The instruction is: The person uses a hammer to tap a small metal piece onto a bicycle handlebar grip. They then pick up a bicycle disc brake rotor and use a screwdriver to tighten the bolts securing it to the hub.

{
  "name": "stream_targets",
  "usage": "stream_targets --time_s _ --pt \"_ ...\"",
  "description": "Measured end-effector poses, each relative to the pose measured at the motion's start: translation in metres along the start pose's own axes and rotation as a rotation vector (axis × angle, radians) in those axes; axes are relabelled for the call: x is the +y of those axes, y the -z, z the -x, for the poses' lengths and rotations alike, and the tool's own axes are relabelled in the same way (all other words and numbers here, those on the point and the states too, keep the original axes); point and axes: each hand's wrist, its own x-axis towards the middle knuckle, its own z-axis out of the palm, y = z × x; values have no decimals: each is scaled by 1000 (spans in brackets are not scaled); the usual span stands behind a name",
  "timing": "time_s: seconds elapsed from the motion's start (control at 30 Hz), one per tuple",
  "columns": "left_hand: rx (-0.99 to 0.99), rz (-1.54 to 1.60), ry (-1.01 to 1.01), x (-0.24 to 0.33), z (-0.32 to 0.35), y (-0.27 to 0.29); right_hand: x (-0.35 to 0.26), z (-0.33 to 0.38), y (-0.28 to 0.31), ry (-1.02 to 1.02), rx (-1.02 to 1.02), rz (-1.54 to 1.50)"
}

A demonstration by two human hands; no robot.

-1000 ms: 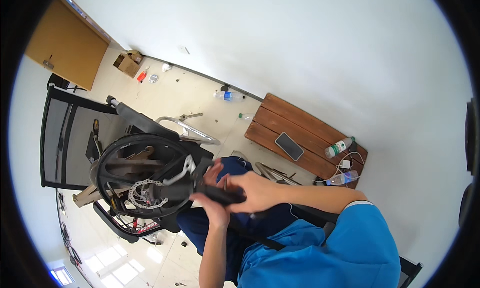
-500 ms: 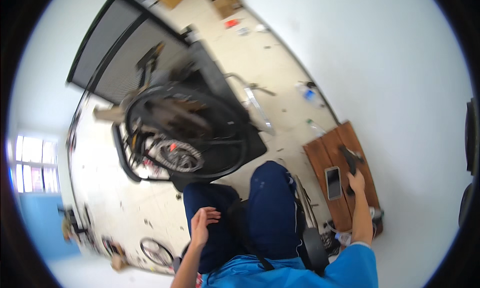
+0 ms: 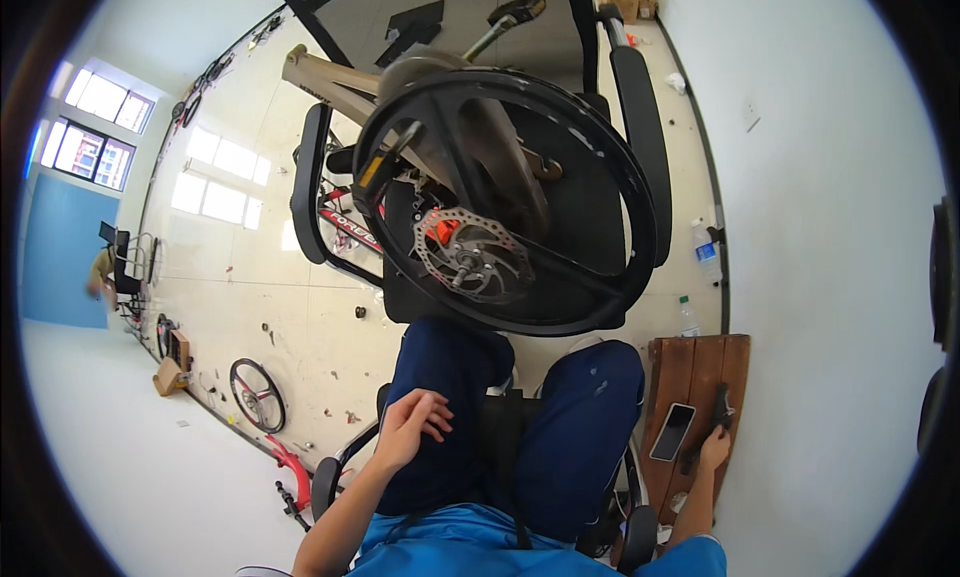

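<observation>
My left hand (image 3: 413, 423) rests on my left thigh, its fingers loosely bent and apart, holding nothing. Over to the right, my right hand (image 3: 715, 445) is closed round a dark, hammer-like tool (image 3: 724, 405) at a brown wooden bench (image 3: 671, 363); its exact kind is hard to make out. A phone (image 3: 673, 433) lies on the planks beside that hand. In front of my knees, a black bicycle wheel (image 3: 636, 277) with a silver brake disc (image 3: 474, 256) leans over the seat of an office chair, still attached to a light-coloured frame (image 3: 335, 78).
The black chair's armrests (image 3: 641, 142) flank the wheel. Two plastic bottles (image 3: 706, 252) are on the floor by the right wall. A loose wheel (image 3: 257, 396) and a red bike part (image 3: 289, 467) lie along the left wall. Another person (image 3: 101, 274) is far left.
My view has swung, so the chair and wheel now sit straight ahead and look sharper. My right hand keeps its hold on the dark tool; my left stays on my thigh.
</observation>
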Motion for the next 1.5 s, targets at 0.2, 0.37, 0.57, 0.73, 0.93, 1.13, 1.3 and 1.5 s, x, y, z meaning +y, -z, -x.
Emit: stream_targets --time_s 0.2,0.37,0.57,0.73,0.93,1.13,1.3,1.5 --pt "-206 -16 -185 3 -12 -19 -212 98 126 458 -477 -460" --pt "-344 -306 -470 29 -4 -29 -345 241 204 595 -862 -478" --pt "-290 -211 -624 41 27 -29 -361 353 159 779 -1091 -579" --pt "-32 -293 -729 41 9 -8 -376 380 125 614 -1081 -692" --pt "367 -141 -572 53 -23 32 -417 335 79 1031 -668 -226" --pt "317 -151 -488 49 -28 42 -473 292 -8 1511 1 142" --pt "234 -208 -421 59 -18 39 -509 278 -60 1459 -35 189" --pt "215 -228 -360 51 -29 40 -503 265 -69 1448 -203 98"
